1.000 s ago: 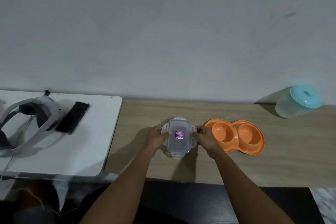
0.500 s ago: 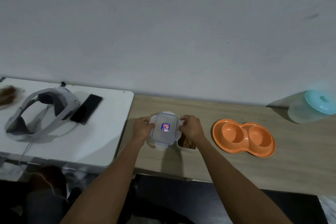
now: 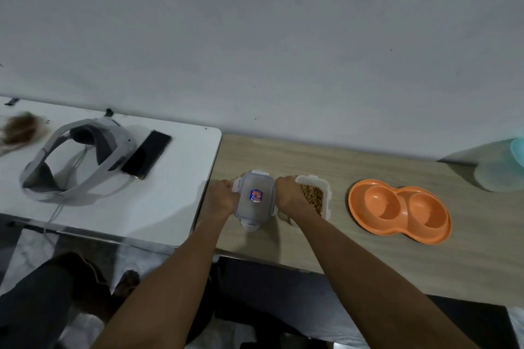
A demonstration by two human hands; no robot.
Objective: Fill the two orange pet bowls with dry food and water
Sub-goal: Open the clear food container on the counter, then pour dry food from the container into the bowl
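Observation:
A clear container lid (image 3: 255, 198) with a blue and red sticker is held between my left hand (image 3: 221, 198) and my right hand (image 3: 287, 195), to the left of its container. The open white container (image 3: 325, 193) holds brown dry food (image 3: 313, 197) and stands on the wooden table right behind my right hand. The orange double pet bowl (image 3: 398, 210) lies to the right of the container, with nothing in either well. A translucent jug with a teal lid (image 3: 500, 168) stands at the far right edge.
A white table (image 3: 175, 193) adjoins the wooden table (image 3: 368, 258) on the left. On it lie a grey headset (image 3: 76, 156), a black phone (image 3: 147, 153) and a blurred brown object (image 3: 21, 129). The wall runs close behind both tables.
The lid has come off the container and moved left with both hands, which uncovers the dry food. My view has swung left, so the bowl and jug sit further right.

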